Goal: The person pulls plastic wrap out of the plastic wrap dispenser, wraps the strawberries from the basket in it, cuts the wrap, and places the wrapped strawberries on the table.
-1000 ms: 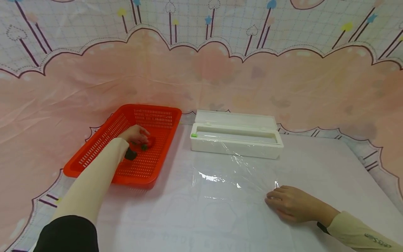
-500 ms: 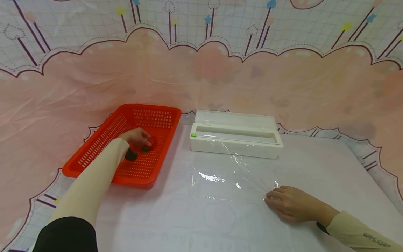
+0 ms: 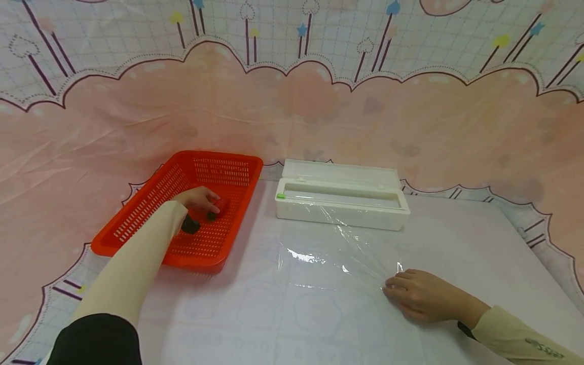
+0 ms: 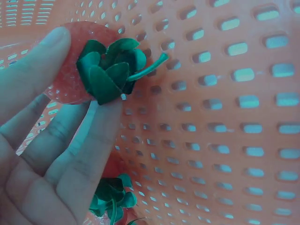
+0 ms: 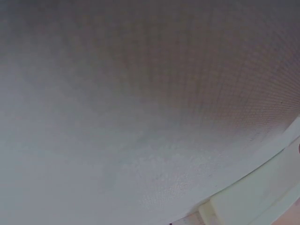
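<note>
Inside the red plastic basket (image 3: pixel 223 243), my left hand (image 3: pixel 196 197) pinches a strawberry (image 4: pixel 70 82) between thumb and fingers. Its green leaves and curved stem point away from the palm in the left wrist view. Another strawberry (image 4: pixel 111 193) lies below the fingers, partly hidden by them. On the right, my right hand (image 3: pixel 422 295) rests low on the table, its fingertips gripping the corner of a clear sheet of plastic wrap (image 3: pixel 310 258). Creases in the wrap run from that hand up to the white wrap dispenser (image 3: pixel 342 216), whose lid is raised.
A green slider (image 3: pixel 281 195) sits at the left end of the dispenser's top edge. White cloth (image 3: pixel 219 324) covers the table, and a patterned pink backdrop (image 3: pixel 347 121) rises behind. The basket stands left of the dispenser.
My left hand has shifted slightly down and to the right within the basket, its fingers closing around the strawberry. The right hand and the plastic wrap have stayed in place.
</note>
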Available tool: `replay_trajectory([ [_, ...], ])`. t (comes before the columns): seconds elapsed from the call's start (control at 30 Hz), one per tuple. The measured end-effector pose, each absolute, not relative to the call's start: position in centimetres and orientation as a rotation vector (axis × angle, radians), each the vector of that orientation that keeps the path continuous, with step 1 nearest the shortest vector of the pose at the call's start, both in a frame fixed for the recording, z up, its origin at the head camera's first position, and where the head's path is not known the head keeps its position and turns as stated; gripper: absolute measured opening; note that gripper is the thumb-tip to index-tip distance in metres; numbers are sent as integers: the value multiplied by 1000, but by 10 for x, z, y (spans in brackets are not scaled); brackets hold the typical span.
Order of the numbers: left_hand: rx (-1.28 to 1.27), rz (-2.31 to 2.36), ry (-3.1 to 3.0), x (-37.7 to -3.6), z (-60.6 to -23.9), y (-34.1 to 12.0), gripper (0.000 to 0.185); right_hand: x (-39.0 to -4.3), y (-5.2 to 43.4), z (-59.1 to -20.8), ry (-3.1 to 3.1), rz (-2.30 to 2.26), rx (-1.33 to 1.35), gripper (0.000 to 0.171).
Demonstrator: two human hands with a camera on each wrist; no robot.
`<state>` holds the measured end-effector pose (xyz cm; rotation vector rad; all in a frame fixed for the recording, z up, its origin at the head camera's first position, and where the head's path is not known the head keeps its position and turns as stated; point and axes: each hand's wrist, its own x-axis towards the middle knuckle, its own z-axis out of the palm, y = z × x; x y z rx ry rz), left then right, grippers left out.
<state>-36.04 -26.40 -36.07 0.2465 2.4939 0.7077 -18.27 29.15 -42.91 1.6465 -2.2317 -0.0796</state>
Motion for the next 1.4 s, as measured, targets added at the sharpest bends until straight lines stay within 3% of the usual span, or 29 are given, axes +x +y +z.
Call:
replay_trajectory([
  [0.67,282,901,2491,-360,-345,-274,55,-182,291,-427,-2275,-74,1657,24],
  [1.0,261,943,2523,-357,-318,-267,66,-182,292,-429,-2286,-86,1641,26],
  [1.4,356,992,2505,-348,-286,-244,66,-181,292,-428,-2275,-109,1639,25],
])
